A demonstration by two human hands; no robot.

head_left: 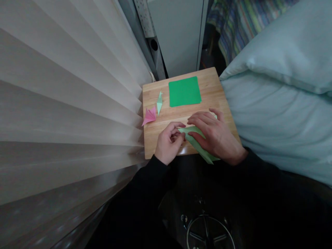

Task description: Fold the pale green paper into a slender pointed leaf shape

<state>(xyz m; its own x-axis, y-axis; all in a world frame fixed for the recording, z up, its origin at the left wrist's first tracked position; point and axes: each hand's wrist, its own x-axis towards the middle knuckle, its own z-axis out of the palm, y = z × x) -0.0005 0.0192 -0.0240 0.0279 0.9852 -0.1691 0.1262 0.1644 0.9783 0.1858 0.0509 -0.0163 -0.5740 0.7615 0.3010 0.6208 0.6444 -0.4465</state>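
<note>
A light green folded paper point(198, 143) lies near the front edge of a small wooden board point(181, 116) and sticks out past that edge. My right hand point(214, 135) lies flat on the paper, fingers stretched out and pressing it down. My left hand point(169, 141) is curled, its fingertips pinching the paper's pointed left end. Both sleeves are black.
A stack of green square paper point(184, 91) lies at the board's far side. A small pale green folded piece point(159, 102) and a pink folded piece point(149, 116) sit at the board's left. Window blinds point(64, 103) run along the left; a pale blue pillow point(280, 86) lies to the right.
</note>
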